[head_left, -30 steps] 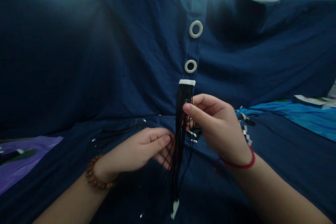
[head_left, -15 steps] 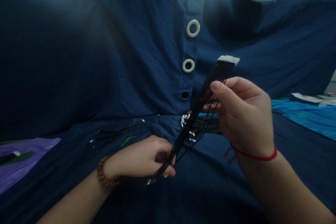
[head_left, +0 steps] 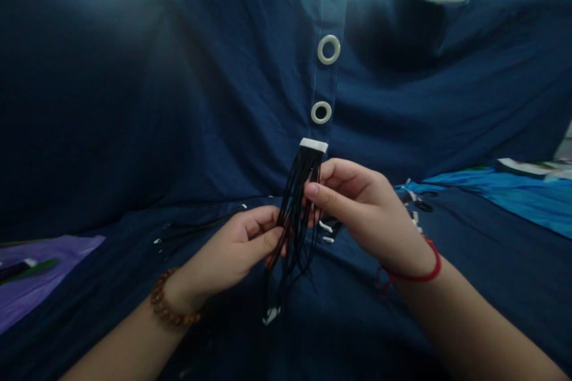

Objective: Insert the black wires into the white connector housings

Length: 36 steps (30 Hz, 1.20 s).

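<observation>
Between my hands hangs a wire harness (head_left: 298, 190), a bundle of thin black wires with a wide white connector at its top end. Its lower end carries a small white connector (head_left: 271, 315), and some wires there fan out loosely. My right hand (head_left: 361, 208) is closed, pinching the wires just below the top connector between thumb and fingers. Lower down on the left side, my left hand (head_left: 248, 244) is closed on the same wires. The fingertips behind the bundle are partly hidden.
Behind my right hand lie more black wires with white connectors (head_left: 328, 232) and black-handled scissors (head_left: 424, 201). At left are thin wires (head_left: 201, 225) and a purple bag (head_left: 49, 274). Blue plastic (head_left: 513, 196) lies right. A dark blue curtain (head_left: 179, 101) with ring eyelets (head_left: 329, 49) rises behind.
My right hand has moved left and down with the harness, which now hangs more upright. My left hand has risen along the wires. The lower wires have spread apart.
</observation>
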### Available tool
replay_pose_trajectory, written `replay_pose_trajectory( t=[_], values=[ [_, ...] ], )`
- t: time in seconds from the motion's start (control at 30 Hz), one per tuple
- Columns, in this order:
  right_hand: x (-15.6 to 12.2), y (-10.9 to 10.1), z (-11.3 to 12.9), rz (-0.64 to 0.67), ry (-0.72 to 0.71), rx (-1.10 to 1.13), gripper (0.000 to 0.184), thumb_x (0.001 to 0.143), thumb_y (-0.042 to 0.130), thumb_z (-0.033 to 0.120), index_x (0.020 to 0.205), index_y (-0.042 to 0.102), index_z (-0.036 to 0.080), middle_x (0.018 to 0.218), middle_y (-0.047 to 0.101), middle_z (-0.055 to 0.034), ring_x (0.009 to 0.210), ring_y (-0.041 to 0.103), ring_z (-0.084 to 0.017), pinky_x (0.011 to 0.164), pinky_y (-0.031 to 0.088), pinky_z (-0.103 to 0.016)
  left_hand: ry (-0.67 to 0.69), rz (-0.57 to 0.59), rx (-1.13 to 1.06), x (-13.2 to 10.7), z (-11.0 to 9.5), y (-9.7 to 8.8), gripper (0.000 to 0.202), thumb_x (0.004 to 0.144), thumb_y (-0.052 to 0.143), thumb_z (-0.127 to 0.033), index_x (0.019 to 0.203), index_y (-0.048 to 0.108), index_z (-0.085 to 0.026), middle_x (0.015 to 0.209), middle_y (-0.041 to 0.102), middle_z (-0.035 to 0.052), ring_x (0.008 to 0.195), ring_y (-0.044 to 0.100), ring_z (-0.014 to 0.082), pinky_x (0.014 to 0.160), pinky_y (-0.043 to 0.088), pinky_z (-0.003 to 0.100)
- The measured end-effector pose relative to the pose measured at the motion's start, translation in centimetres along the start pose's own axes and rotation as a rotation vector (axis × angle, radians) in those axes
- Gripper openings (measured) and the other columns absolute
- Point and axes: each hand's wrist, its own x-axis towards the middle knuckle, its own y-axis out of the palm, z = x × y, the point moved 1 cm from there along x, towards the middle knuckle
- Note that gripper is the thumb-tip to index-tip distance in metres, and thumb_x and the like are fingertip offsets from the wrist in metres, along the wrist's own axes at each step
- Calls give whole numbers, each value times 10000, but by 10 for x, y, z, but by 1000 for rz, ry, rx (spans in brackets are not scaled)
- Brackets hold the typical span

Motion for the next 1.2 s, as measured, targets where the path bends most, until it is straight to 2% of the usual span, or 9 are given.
replay_pose_trajectory(
  t=[0.07,0.27,0.53,0.67,0.77,0.97,1.2],
  values=[
    [0,3,-2,55,33,30,149,744,641,268,741,528,171,625,578,19,523,554,-109,509,469,-243,33,-29,-3,-1,-1,-2,165,831,508,-267,928,561,-145,695,492,-3,565,413,84,503,341,200],
    [0,5,-4,142,80,56,145,770,615,247,721,513,158,599,550,20,522,533,-103,515,446,-239,68,-96,-169,-6,-7,-9,101,839,507,-250,827,534,-154,618,431,-38,514,340,56,478,257,197],
    [1,5,-6,300,113,24,125,801,575,256,762,523,149,649,537,11,550,513,-99,535,434,-241,19,-43,-381,-11,-15,-11,139,846,472,-223,767,543,-134,572,393,-42,459,288,40,440,192,195],
    [0,5,-9,405,114,-3,188,800,576,252,677,472,154,641,537,10,562,505,-94,542,419,-233,24,-30,-383,-12,-15,-10,137,835,488,-235,771,553,-133,566,401,-43,441,280,36,423,186,189],
    [0,4,-11,463,96,-24,167,805,569,228,685,492,140,629,534,13,569,506,-93,543,413,-226,48,-22,-361,-14,-16,-9,144,831,494,-242,767,566,-135,555,398,-46,432,268,33,413,189,181],
    [0,0,-10,515,88,-38,102,811,557,174,738,514,118,622,528,12,579,513,-100,545,417,-228,17,-42,-345,-21,-21,-13,147,821,510,-266,759,576,-150,494,294,-74,406,200,31,374,161,152],
    [-2,6,-11,531,139,48,95,811,556,165,744,508,117,624,516,15,572,499,-90,551,412,-222,-8,-53,-341,-22,-21,-12,132,840,474,-226,748,543,-160,455,324,-78,378,220,28,361,169,133]
  ],
)
